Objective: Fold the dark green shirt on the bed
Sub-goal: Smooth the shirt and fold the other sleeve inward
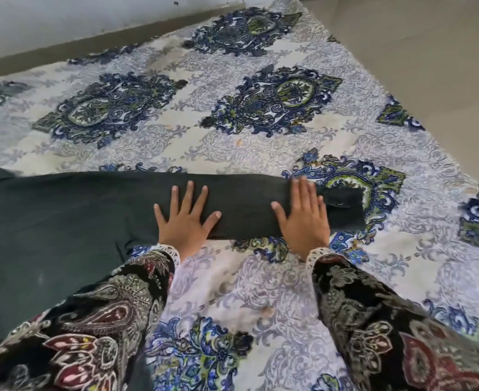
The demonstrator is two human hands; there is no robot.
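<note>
On the bed: bedsheet (261,142) with blue and green medallions on a pale ground, covering the surface
Shirt: dark green shirt (63,221) lies flat on the bedsheet, its body spread to the left of the hands, one long sleeve (246,207) stretched out rightward across the sheet
Cuff: buttoned cuff (344,208) ends the sleeve, just right of the right hand
Left hand: left hand (184,221) flat, fingers spread wide and straight, pressing the sleeve near the shirt body
Right hand: right hand (303,218) flat, fingers straight and close together, pressing the sleeve beside the cuff
Sleeves worn: dark patterned sleeves (373,320) with lace trim at both wrists
</note>
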